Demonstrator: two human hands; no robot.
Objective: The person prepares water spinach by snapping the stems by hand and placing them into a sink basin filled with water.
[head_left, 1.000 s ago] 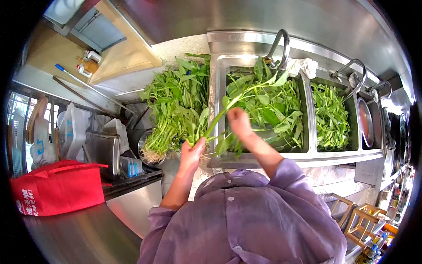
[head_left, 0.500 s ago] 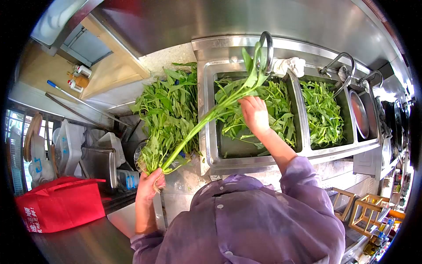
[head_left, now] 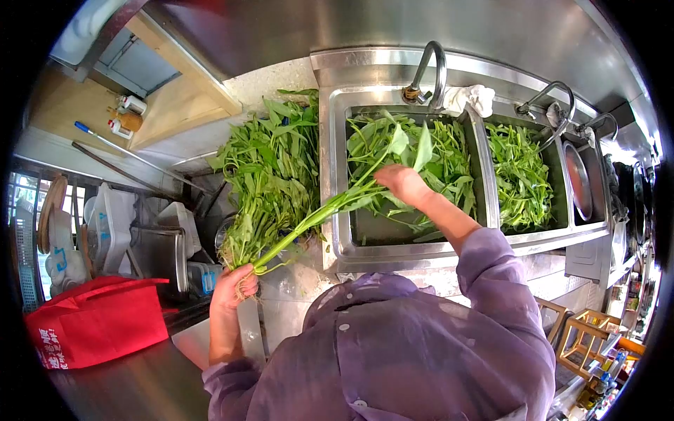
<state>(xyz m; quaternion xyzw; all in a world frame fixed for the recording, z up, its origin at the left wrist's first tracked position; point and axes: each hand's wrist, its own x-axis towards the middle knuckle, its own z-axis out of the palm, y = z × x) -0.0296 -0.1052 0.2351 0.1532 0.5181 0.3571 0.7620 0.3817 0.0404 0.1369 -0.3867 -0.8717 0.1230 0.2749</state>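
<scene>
Held the stalks (head_left: 300, 228) by the roots (head_left: 247, 283) in a closed left hand (head_left: 230, 286), near and left of the sink (head_left: 393, 260), with their leafy ends over it. Had the right hand (head_left: 404, 183) over the sink, at the stalks' upper part; could not tell its grip. Had the pile (head_left: 274, 165) just left of the sink.

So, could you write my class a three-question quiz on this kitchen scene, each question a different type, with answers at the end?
1. Multiple choice: Which end of the stalks does the left hand hold?
A) The leafy end
B) The end with the roots
2. True or false: A white cloth lies beside the leftmost faucet.
3. Fill in the blank: The bag on the person's left is coloured ____.

Key: 1. B; 2. true; 3. red
</scene>
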